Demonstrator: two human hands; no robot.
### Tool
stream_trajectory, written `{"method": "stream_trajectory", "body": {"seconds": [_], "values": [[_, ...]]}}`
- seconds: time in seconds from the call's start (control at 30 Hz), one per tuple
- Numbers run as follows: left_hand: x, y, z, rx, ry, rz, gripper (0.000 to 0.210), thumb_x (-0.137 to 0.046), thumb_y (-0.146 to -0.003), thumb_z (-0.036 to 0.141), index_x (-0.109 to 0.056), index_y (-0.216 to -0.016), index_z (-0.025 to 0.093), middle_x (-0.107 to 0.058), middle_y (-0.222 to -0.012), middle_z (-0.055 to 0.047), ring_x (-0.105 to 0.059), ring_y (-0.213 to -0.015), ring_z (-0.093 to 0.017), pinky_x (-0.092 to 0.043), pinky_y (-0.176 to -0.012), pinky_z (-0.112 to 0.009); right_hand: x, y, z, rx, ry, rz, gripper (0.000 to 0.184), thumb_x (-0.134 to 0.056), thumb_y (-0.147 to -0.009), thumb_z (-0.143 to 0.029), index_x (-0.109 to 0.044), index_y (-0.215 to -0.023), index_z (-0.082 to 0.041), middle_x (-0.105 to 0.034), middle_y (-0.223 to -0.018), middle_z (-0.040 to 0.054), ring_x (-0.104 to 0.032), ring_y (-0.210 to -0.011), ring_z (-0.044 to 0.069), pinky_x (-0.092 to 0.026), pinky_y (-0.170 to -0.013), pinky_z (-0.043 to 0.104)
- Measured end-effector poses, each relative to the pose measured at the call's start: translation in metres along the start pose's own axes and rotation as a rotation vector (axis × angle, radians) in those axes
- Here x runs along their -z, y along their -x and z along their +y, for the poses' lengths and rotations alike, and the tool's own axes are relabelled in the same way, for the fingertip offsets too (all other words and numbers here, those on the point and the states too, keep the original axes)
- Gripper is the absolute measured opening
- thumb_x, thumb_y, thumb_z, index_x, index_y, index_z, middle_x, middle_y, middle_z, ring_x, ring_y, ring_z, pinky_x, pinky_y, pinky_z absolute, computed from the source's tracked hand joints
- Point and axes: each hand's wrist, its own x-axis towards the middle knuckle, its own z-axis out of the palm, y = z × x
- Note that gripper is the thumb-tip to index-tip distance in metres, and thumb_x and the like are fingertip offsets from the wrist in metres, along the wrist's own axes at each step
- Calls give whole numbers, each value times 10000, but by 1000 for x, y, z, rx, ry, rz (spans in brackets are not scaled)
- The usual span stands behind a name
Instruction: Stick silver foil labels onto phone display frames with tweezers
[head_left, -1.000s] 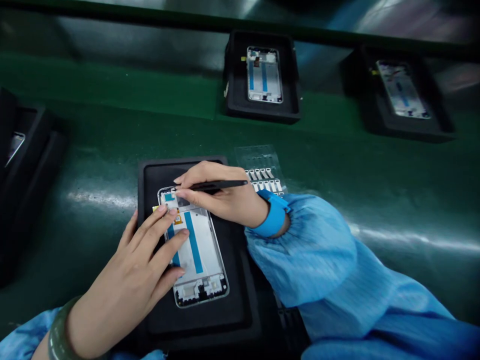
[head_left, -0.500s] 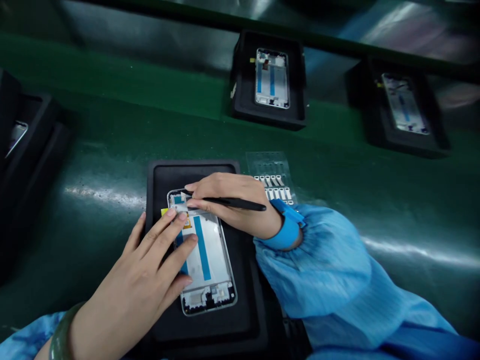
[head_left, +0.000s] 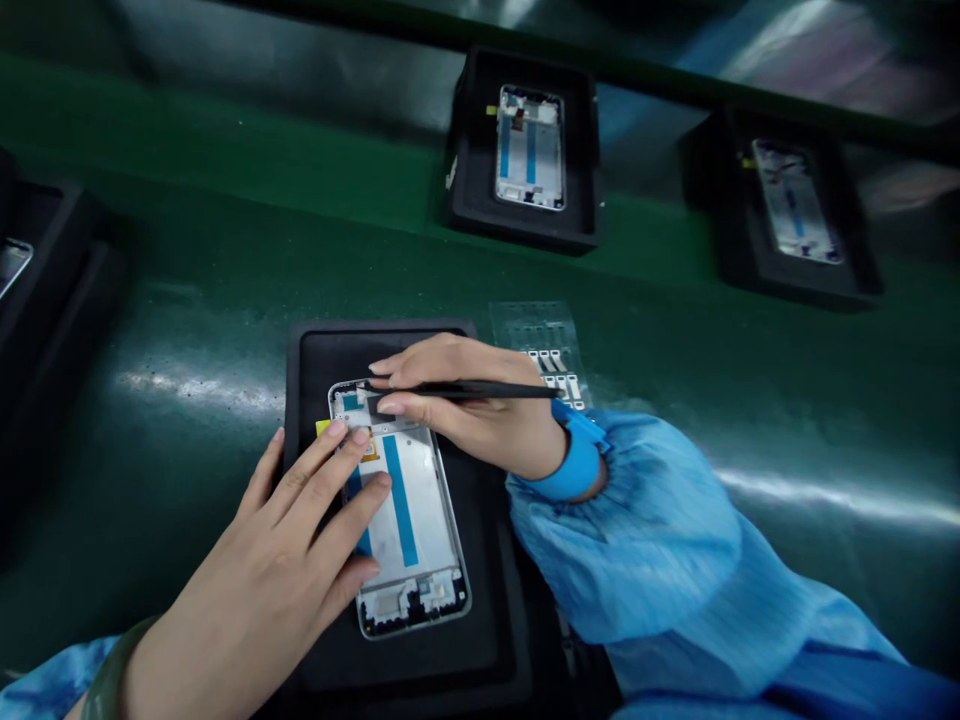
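Observation:
A phone frame (head_left: 431, 500) with blue strips lies in a black tray (head_left: 491, 600) in front of me. Across its left side rests my left hand (head_left: 292, 530), fingers spread, the fingertips on the frame close to a small orange-edged flex part. My right hand (head_left: 472, 400) pinches black tweezers (head_left: 495, 389) between thumb and fingers. Their tips reach the frame's upper left corner, where a small pale piece shows; whether the tips grip it I cannot tell. A yellow tab (head_left: 322, 427) sticks out at the frame's left edge.
Right of the tray, a clear plastic sheet (head_left: 529, 318) carries small white-and-silver parts, partly behind my right hand. Further back stand a black tray (head_left: 525, 225) and another black tray (head_left: 802, 280), each with a phone frame. More black trays (head_left: 82, 240) stand at the left.
My right hand has tilted the tweezers so that their rear end sits higher and further right. My left hand stays on the frame. The whole view has shifted slightly.

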Motion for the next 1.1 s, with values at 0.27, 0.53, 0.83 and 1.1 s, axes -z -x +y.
{"method": "stream_trajectory", "body": {"seconds": [0.27, 0.53, 0.83, 1.1], "values": [[-1, 1, -2, -16, -25, -9, 460, -479, -865, 289, -415, -1318, 244, -349, -1440, -65, -232, -1361, -273, -298, -1043, -528, 2, 0, 2, -93, -38, 11, 109, -692, -744, -207, -630, -816, -155, -683, -854, 43, -667, -819, 153, -571, -754, 292], [-3, 3, -3, -22, -17, 12, 455, -465, -875, 298, -412, -1324, 250, -349, -1443, -53, -233, -1364, -254, -214, -1075, -482, 2, 0, -1, 63, 90, -100, 30, -622, -805, -169, -640, -810, -145, -689, -819, 47, -667, -861, 136, -566, -787, 246], [-2, -2, 0, 21, 33, 71, 385, -404, -911, 393, -496, -1258, 255, -444, -1387, -38, -296, -1341, -217, -141, -1104, -414, 4, 2, 3, 237, 188, -156, 65, -594, -824, -127, -641, -866, -113, -691, -847, 64, -657, -943, 142, -578, -832, 248], [-2, -3, 1, 25, 21, 67, 384, -380, -917, 415, -518, -1236, 251, -453, -1381, -46, -310, -1335, -225, -146, -1098, -420, 5, 7, 3, 304, 273, -204, 109, -584, -834, -123, -631, -930, -101, -693, -886, 73, -638, -1004, 158, -562, -869, 258]]}}
